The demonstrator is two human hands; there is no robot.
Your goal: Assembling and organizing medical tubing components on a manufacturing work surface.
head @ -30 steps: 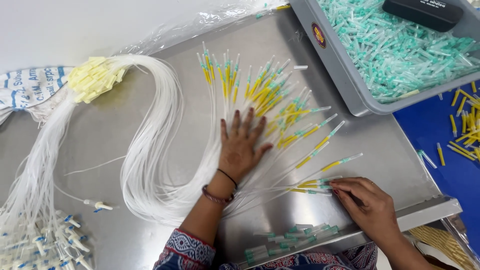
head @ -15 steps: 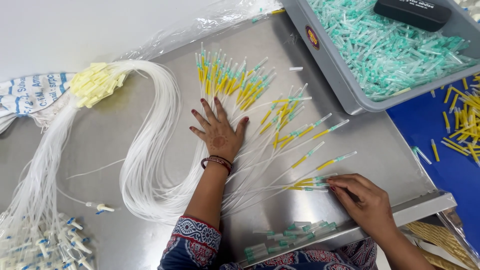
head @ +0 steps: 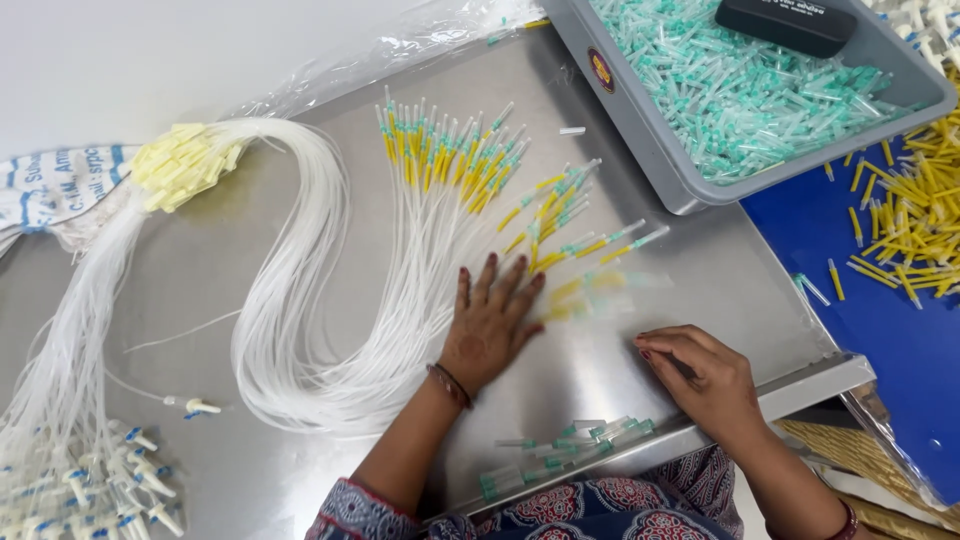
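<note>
Left hand: my left hand (head: 492, 322) lies flat, fingers spread, pressing on the thin white plastic tubes with yellow and green tips (head: 440, 215), grasping nothing
Right hand: my right hand (head: 700, 375) is curled, fingertips on the table; whether it pinches anything I cannot tell
Tubes: fanned across the brushed steel table (head: 300, 210), tips pointing toward the grey plastic bin of green caps (head: 655, 150)
Blur: a few tube tips between my hands are smeared
Near edge: loose green-capped pieces (head: 560, 455) beside the table lip

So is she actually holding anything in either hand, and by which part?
Nothing is gripped. The left hand lies flat on the white tubes, pinning them. The right hand is curled; any hold is hidden.
</note>
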